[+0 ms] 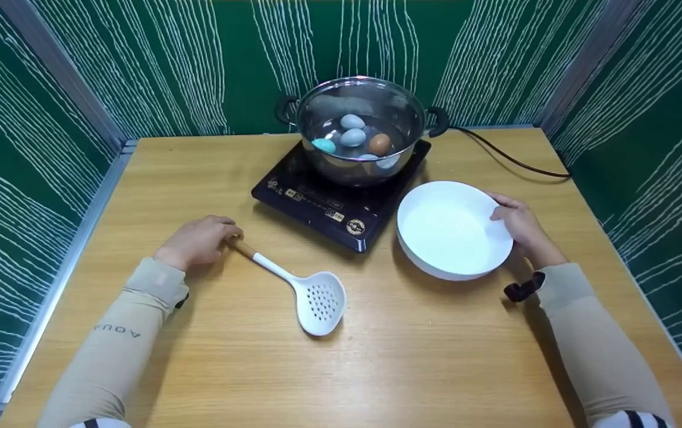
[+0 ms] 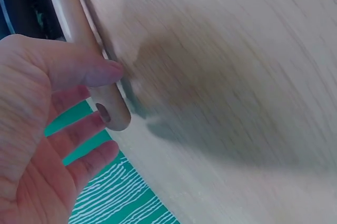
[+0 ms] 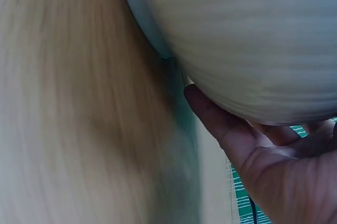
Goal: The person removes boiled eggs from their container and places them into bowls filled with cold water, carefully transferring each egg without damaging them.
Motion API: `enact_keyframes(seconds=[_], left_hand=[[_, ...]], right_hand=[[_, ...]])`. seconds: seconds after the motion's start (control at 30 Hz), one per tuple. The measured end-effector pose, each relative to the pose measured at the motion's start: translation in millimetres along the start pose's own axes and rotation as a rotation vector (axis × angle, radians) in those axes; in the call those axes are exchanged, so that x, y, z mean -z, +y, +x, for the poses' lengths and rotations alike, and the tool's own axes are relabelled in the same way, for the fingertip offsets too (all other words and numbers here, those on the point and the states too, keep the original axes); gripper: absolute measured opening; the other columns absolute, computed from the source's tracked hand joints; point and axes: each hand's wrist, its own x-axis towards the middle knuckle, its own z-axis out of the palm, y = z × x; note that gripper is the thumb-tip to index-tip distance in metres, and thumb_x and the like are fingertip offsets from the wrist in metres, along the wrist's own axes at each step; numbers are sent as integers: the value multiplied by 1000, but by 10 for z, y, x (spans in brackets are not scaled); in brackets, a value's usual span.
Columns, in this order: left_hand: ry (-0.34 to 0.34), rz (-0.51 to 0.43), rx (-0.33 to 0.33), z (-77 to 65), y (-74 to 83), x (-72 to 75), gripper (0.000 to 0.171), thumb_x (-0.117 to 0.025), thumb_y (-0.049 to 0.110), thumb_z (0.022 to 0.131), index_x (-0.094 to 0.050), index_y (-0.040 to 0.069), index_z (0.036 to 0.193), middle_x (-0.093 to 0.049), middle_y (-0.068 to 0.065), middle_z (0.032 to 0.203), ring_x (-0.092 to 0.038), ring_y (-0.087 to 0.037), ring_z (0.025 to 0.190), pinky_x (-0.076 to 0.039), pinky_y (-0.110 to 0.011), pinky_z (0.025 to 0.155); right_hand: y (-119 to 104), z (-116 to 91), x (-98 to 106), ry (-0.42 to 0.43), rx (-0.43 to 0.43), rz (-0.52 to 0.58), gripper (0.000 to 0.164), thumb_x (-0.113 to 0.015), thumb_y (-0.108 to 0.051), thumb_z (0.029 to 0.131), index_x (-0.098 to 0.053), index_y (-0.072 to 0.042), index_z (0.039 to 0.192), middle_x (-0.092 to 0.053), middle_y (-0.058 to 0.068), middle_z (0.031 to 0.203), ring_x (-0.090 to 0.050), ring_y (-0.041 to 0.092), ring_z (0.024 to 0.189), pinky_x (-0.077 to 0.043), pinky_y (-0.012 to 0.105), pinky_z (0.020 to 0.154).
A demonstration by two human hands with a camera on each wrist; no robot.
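A white slotted spoon (image 1: 321, 302) with a wooden handle end lies in front of the hot plate. My left hand (image 1: 201, 241) pinches the tip of its handle (image 2: 113, 108) between thumb and fingers, as the left wrist view shows up close. On the right, my right hand (image 1: 522, 229) grips a white bowl (image 1: 453, 232) by its right side, with the thumb at the rim. Nothing shows inside the bowl. In the right wrist view the fingers (image 3: 226, 129) lie against the bowl's outer wall (image 3: 247, 40).
A steel pot (image 1: 358, 172) with two black handles stands on a black hot plate (image 1: 311, 208) at the back. Several eggs, among them a brown egg (image 1: 380, 144), sit in it. A black cord (image 1: 513, 159) runs to the right edge of the wooden table (image 1: 376, 368). Green patterned panels surround it.
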Motion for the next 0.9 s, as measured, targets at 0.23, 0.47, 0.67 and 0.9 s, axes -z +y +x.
enact_keyframes(seconds=[0.23, 0.47, 0.67, 0.9], left_hand=[[-12, 24, -16, 23, -22, 14, 38, -71, -6, 93, -78, 8, 127, -75, -15, 128, -71, -37, 118, -56, -58, 107], [0, 46, -53, 42, -58, 9, 23, -71, -2, 97, -81, 7, 117, -78, -15, 119, -73, -37, 112, -57, -56, 103], [5, 56, -71, 65, -40, 68, 10, -78, 9, 97, -81, 7, 106, -78, -13, 108, -71, -33, 99, -59, -54, 95], [-101, -18, 49, 46, 55, 260, 10, -83, 26, 95, -76, 19, 95, -69, -2, 92, -60, -25, 86, -51, -43, 82]], right_hand=[[2, 6, -12, 0, -12, 12, 66, -40, -5, 106, -33, -14, 171, -23, 9, 181, -38, 24, 157, -49, 13, 97], [7, 10, -40, -10, 27, 57, 66, -40, -3, 106, -32, -9, 171, -26, 16, 179, -49, 16, 143, -52, 13, 95], [0, -1, -54, -12, 54, 55, 65, -40, -4, 105, -31, -7, 170, -28, 18, 178, -53, 7, 131, -52, 12, 94], [-9, -22, -41, -11, 33, 33, 66, -37, -4, 105, -31, -9, 171, -25, 12, 180, -37, 22, 157, -47, 11, 99]])
